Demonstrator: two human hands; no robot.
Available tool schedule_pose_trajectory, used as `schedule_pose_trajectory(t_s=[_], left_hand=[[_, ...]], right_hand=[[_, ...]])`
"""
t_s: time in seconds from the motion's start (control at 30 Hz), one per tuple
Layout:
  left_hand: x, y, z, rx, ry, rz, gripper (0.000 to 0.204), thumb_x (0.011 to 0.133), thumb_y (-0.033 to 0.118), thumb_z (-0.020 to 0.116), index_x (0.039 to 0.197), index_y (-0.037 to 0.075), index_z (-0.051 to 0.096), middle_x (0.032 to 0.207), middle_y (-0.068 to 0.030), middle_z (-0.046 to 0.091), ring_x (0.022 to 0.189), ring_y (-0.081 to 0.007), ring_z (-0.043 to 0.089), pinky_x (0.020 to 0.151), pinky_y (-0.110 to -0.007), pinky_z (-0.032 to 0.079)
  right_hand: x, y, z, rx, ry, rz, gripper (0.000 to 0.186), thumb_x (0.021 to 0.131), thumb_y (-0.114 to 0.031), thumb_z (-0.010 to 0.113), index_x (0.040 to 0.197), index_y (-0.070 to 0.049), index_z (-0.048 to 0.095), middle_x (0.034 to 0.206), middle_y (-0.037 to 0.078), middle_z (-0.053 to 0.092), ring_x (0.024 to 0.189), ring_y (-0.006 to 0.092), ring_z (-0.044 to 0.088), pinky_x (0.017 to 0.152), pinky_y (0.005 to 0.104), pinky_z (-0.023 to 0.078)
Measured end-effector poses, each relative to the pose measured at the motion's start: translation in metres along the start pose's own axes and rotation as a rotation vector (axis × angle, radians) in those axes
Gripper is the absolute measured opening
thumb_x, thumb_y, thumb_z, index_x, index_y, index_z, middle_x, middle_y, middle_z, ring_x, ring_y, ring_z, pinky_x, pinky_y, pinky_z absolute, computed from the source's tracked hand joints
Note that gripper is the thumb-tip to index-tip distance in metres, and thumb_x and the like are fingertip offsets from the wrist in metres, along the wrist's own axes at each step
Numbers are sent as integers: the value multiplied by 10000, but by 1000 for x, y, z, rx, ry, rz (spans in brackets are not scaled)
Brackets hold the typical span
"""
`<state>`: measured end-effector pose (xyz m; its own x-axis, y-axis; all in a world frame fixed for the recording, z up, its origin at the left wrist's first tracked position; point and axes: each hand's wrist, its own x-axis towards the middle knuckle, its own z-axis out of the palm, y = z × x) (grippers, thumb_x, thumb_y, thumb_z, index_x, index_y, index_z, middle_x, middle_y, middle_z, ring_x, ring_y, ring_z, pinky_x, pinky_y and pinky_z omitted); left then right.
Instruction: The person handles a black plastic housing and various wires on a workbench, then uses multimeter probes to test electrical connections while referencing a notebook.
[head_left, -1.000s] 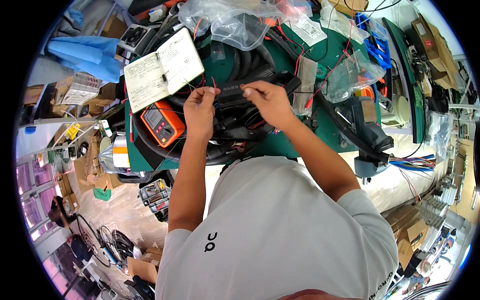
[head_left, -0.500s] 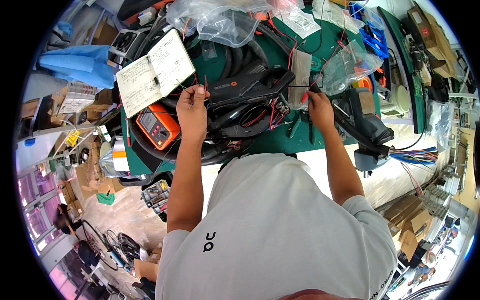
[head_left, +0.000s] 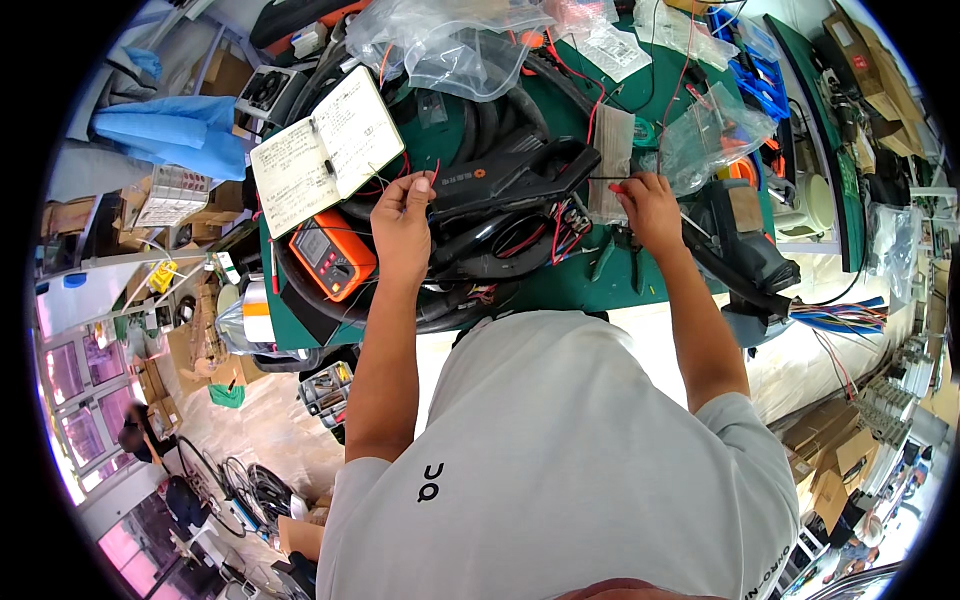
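Observation:
Thumb and fingertips of my left hand are pinched on a thin red wire at the left end of a black charging-connector housing. On the housing's other side, my right hand is closed on a red-ended test lead. A thin black line runs from beside those fingers to the housing's right end. Coiled thick black cable and loose red and black wires lie below the housing. An orange multimeter rests left of my left hand, partly under the open notebook.
Pliers lie near the green table's front edge. At right stands a second dark connector housing, with a bundle of coloured wires overhanging the edge. Clear plastic bags and blue bins occupy the back.
The whole view has shifted slightly, moving the scene right and down. My right hand has drawn its fingers closer around the red-ended lead. My left hand keeps its pinch on the wire.

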<state>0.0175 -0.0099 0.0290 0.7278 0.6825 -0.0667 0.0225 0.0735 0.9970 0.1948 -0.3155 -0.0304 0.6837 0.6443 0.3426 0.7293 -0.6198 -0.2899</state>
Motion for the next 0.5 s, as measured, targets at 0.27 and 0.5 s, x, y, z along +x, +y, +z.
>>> schedule_pose_trajectory(t_s=[0.27, 0.5], left_hand=[[-4, 7, 4, 42, -56, 15, 296, 910, 283, 625, 1016, 8, 648, 791, 54, 544, 571, -12, 323, 498, -178, 251], [-4, 7, 3, 19, -94, -8, 257, 916, 227, 621, 1004, -12, 656, 808, 38, 565, 666, -29, 404, 591, -189, 310]], right_hand=[[34, -85, -41, 906, -154, 319, 203, 917, -181, 579, 1002, 2, 601, 807, 63, 605, 741, 146, 576, 683, 289, 461], [70, -153, -20, 1293, -447, 327, 231, 907, -202, 583, 951, 24, 609, 758, 39, 601, 699, 98, 527, 657, 254, 424]])
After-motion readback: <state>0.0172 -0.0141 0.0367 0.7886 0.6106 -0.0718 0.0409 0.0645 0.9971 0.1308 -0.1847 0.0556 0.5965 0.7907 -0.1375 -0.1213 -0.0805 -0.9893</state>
